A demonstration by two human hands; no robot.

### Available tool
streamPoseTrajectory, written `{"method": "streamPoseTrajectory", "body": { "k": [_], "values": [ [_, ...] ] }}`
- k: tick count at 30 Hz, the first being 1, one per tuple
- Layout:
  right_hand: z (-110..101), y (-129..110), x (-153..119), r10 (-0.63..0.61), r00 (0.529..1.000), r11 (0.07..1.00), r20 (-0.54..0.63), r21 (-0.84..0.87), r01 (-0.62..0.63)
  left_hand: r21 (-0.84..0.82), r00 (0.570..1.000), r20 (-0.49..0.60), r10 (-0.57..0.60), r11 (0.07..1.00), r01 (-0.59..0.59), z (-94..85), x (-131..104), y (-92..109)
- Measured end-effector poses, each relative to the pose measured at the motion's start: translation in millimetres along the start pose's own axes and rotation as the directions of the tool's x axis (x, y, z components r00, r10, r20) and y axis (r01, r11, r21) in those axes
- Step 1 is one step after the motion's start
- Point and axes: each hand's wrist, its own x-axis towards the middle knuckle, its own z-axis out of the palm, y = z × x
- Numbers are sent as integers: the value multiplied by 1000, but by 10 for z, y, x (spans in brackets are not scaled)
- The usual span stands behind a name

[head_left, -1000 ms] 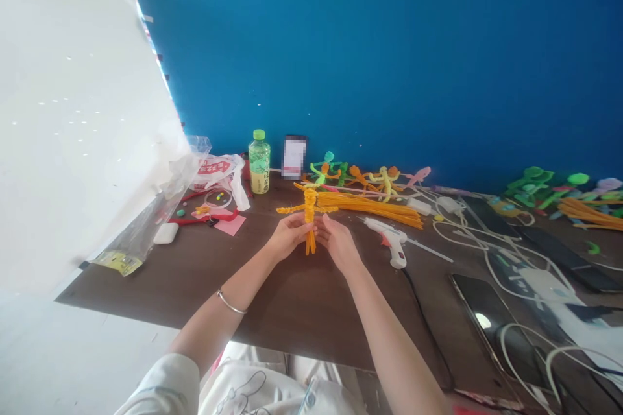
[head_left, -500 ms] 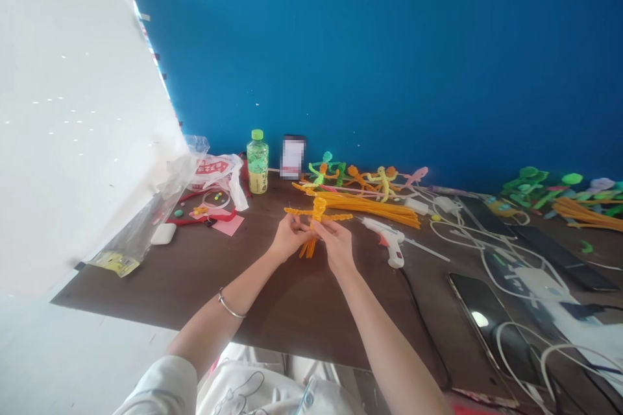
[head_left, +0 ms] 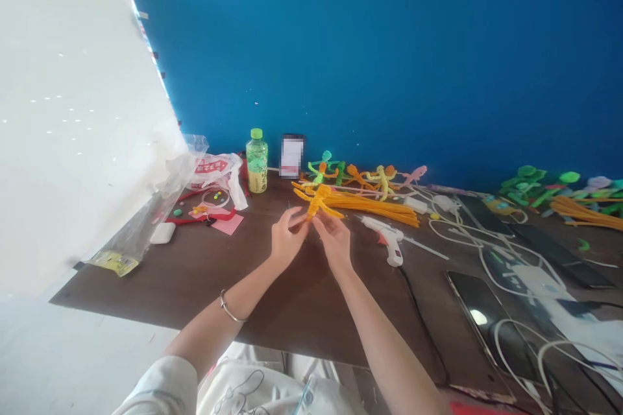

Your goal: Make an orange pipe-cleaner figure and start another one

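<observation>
An orange pipe-cleaner figure (head_left: 320, 200) is held between both hands over the dark table (head_left: 204, 292). My left hand (head_left: 288, 237) pinches its lower part from the left, fingers closed. From the right, my right hand (head_left: 333, 238) has its fingers closed on the same lower part. The figure's head and arms stick out above the fingertips; its lower end is hidden by the hands. Just behind it lies a bundle of loose orange pipe cleaners (head_left: 379, 209). A white glue gun (head_left: 388, 239) rests right of my right hand.
A green-capped bottle (head_left: 257, 162) and an upright phone (head_left: 292, 157) stand at the back. Coloured pipe-cleaner figures (head_left: 382, 180) line the wall. Plastic bags (head_left: 214, 172) and a white case (head_left: 162, 233) lie left; cables and a dark phone (head_left: 491, 324) lie right.
The orange figure has tilted, its head leaning right and away. Both hands have turned around its lower part, and the strands that hung below them no longer show.
</observation>
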Motion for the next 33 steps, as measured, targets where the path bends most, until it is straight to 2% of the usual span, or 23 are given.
{"method": "streamPoseTrajectory", "body": {
  "k": [1, 3, 5, 7, 9, 11, 13, 15, 18, 21, 26, 29, 33],
  "values": [
    [21, -21, -20, -25, 1000, 1000, 5, -6, 25, 94, 996, -28, 86, 992, -83, 2, -19, -5],
    [45, -50, -45, -51, 998, 999, 22, 14, 51, 223, 973, 19, 228, 948, -227, 14, -52, -13],
    [36, -50, -39, -38, 999, 998, 15, 52, 37, 242, 944, 112, 309, 913, -328, 35, -73, -12],
    [4, -20, -7, 3, 1000, 996, -3, 91, -2, 165, 933, 168, 319, 924, -345, 56, -77, -4],
    [-29, 21, 28, 32, 999, 993, -17, 115, -30, 34, 959, 151, 241, 968, -249, 70, -59, 5],
    [-45, 50, 48, 40, 999, 992, -9, 120, -38, -111, 993, 92, 75, 992, -65, 73, -24, 5],
    [-39, 53, 45, 36, 999, 994, 16, 107, -38, -242, 992, 67, -103, 963, 116, 67, 20, -3],
    [-17, 36, 25, 26, 998, 998, 62, 56, -30, -349, 973, 111, -201, 909, 227, 53, 60, -11],
    [21, 10, -10, 40, 985, 999, 168, -40, -34, -492, 959, 151, -242, 823, 285, 22, 103, -15],
    [35, 16, -21, 103, 963, 995, 251, -35, -97, -582, 940, 180, -289, 739, 339, -19, 133, -4],
    [2, 28, -4, 190, 902, 970, 387, 65, -232, -613, 882, 382, -277, 638, 466, -75, 172, 5],
    [-13, 24, 2, 230, 870, 947, 435, 107, -303, -607, 882, 372, -290, 642, 468, -80, 185, -3],
    [-14, 52, 10, 219, 900, 954, 378, 111, -279, -620, 904, 312, -292, 659, 426, -79, 199, -22]
  ]
}}
